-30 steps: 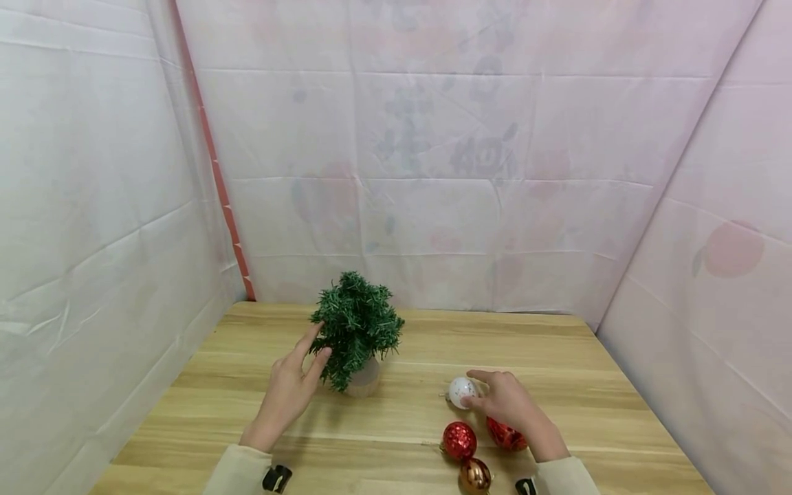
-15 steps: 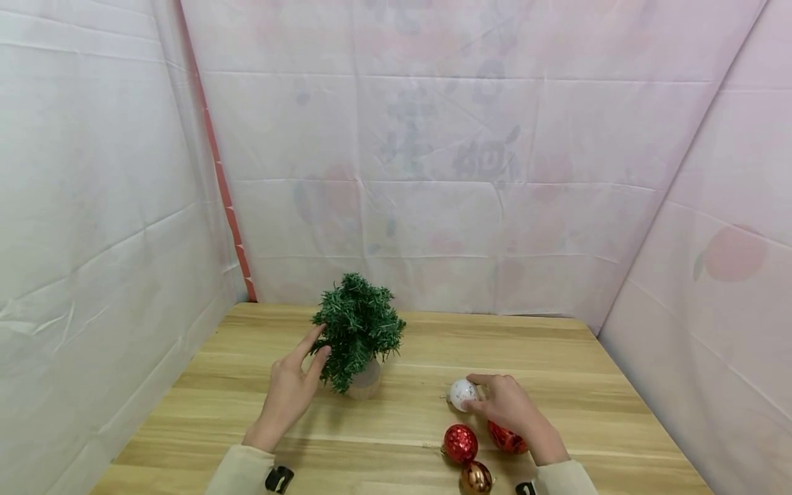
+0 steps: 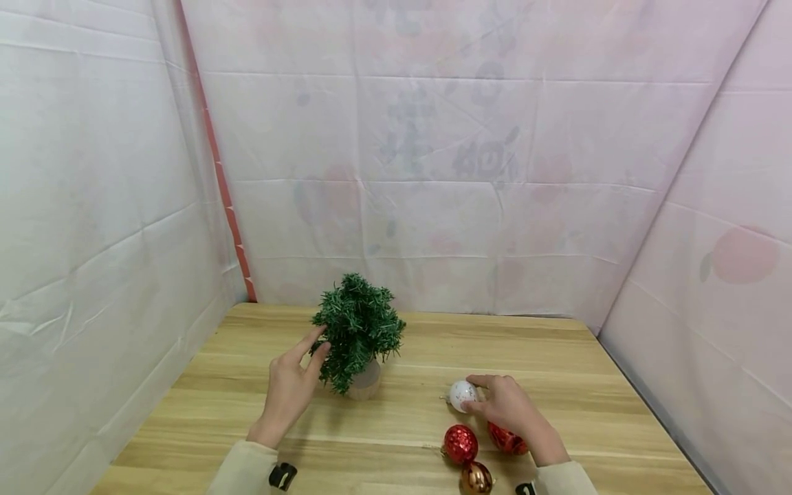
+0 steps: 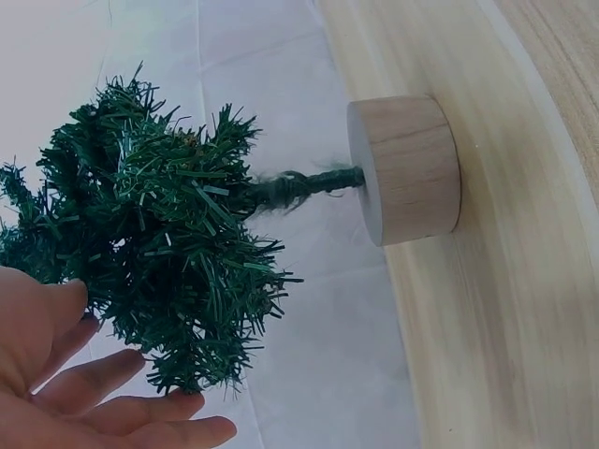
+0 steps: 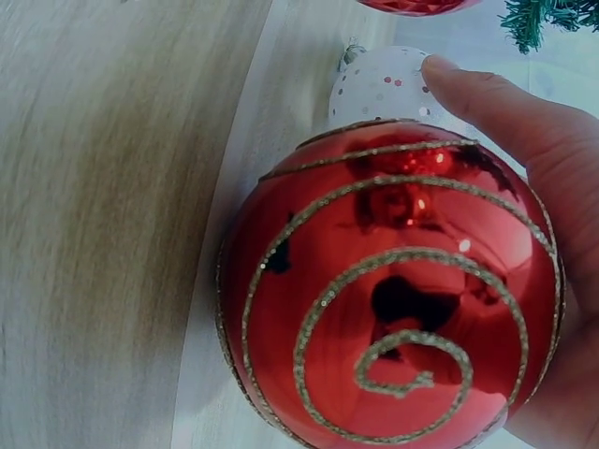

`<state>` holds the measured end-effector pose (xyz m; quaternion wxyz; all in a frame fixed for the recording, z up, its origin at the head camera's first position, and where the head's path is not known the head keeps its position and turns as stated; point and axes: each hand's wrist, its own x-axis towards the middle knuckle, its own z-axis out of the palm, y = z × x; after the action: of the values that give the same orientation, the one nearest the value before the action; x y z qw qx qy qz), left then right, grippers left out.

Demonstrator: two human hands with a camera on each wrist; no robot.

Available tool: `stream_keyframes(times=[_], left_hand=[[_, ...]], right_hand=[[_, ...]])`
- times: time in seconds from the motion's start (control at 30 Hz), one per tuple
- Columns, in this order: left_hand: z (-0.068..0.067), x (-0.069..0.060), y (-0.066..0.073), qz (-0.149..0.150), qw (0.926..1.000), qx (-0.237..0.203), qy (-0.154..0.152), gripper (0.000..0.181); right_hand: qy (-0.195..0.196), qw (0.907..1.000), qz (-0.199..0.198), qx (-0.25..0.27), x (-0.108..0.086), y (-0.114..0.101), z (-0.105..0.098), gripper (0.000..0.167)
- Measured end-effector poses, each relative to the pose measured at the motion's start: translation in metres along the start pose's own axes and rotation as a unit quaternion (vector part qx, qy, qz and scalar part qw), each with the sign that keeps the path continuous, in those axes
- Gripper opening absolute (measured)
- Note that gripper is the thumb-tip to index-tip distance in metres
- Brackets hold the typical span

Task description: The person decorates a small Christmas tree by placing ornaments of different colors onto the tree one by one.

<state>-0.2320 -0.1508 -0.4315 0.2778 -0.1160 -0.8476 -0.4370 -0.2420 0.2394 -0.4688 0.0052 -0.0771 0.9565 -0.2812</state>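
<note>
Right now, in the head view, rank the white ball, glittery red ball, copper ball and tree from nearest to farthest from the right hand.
1. White ball, at the fingertips of the right hand.
2. Glittery red ball, lower in view.
3. Copper ball, lowest in view.
4. Tree, to the left.

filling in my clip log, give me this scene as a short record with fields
left grip: fingers touching tree
right grip: pinching white ball
tree: upright on table, round wood base
swirl red ball: partly behind right grip in head view
shiny red ball: beside copper ball
backdrop: pale printed cloth
</note>
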Motion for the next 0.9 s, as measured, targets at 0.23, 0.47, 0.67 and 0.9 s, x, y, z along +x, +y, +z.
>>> stream_keyframes(times=[0.23,0.47,0.67,0.9], left_hand=[[0.001,0.002,-0.002,0.006,0.9998,-0.009,0.013,0.040],[0.001,0.002,-0.003,0.008,0.9997,-0.017,0.012,0.040],[0.001,0.002,-0.002,-0.005,0.9998,-0.018,0.009,0.039],[0.001,0.003,-0.002,0.003,0.9998,-0.006,0.017,0.039]], right_hand=[[0.001,1.0000,-0.007,-0.005,0.000,-0.001,-0.002,0.057],[0.025,0.9991,-0.031,-0.016,-0.002,-0.006,-0.006,0.054],[0.039,0.9975,-0.055,-0.022,-0.006,-0.015,-0.011,0.053],[0.052,0.9954,-0.075,-0.029,-0.008,-0.029,-0.020,0.054]])
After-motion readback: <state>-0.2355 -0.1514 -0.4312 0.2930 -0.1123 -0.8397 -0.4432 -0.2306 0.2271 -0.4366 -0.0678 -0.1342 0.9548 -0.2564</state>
